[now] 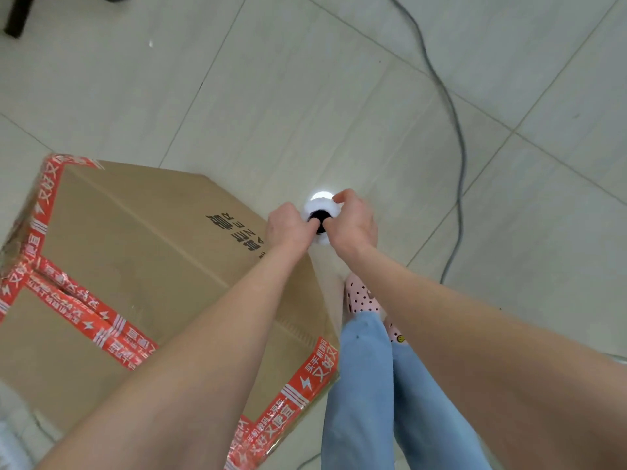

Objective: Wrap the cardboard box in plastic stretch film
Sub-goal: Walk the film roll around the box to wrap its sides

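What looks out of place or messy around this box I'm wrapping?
A grey cable snakes loose across the floor right of the film roll, a possible trip hazard when circling the cardboard box. The box's red tape is wrinkled and overlapping along its top seam.

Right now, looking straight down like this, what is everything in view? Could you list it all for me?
cardboard box: one, brown, on the floor at left
tape: several strips, red with white print, along the box's edges and seam
stretch film roll: one, white with a dark core, seen end-on, by the box's far corner
cable: one, grey, trailing over the floor at right
dark object: one, black, top left corner, too cut off to identify
floor: pale tiles, under everything
shoes: two, pink with dark dots, partly hidden, below the roll
trousers: blue, lower middle
left hand: grips the roll's left side
right hand: grips the roll's right side
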The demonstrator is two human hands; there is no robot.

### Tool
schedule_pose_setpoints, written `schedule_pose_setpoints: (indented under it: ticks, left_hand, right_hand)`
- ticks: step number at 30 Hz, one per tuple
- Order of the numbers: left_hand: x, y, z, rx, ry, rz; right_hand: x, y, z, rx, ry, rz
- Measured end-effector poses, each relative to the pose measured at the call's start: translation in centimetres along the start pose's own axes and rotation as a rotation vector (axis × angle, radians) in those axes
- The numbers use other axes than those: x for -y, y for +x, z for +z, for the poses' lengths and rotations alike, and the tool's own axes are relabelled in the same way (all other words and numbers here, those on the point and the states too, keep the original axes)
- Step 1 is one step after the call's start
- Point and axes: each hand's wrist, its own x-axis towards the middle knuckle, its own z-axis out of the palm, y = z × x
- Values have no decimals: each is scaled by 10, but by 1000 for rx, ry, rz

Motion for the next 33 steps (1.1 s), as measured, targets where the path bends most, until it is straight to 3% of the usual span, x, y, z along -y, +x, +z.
schedule_pose_setpoints:
  ticks: [4, 7, 11, 18, 21, 27, 30, 33]
  left_hand:
    - [-5, 6, -9, -34, 276, 352]
    - [-8, 15, -15, -38, 344, 463]
    - [-6, 26, -25, -62, 155, 327]
    - [9, 42, -39, -63, -261, -101]
    - [10, 46, -44, -61, -133, -56]
    - [1, 63, -55, -88, 191, 263]
    - [0, 74, -60, -93, 176, 263]
    - [0, 79, -65, -97, 70, 154]
  right_hand:
    - [4, 1, 2, 13, -56, 8]
    - [10, 4, 2, 19, -137, -64]
    - [23, 15, 0, 32, -144, -127]
    - [51, 30, 16, 83, 14, -7]
    - [62, 38, 21, 84, -29, -49]
    - [75, 44, 20, 165, -192, -149]
    - [84, 51, 17, 189, -236, -185]
    - [92, 57, 13, 168, -281, -232]
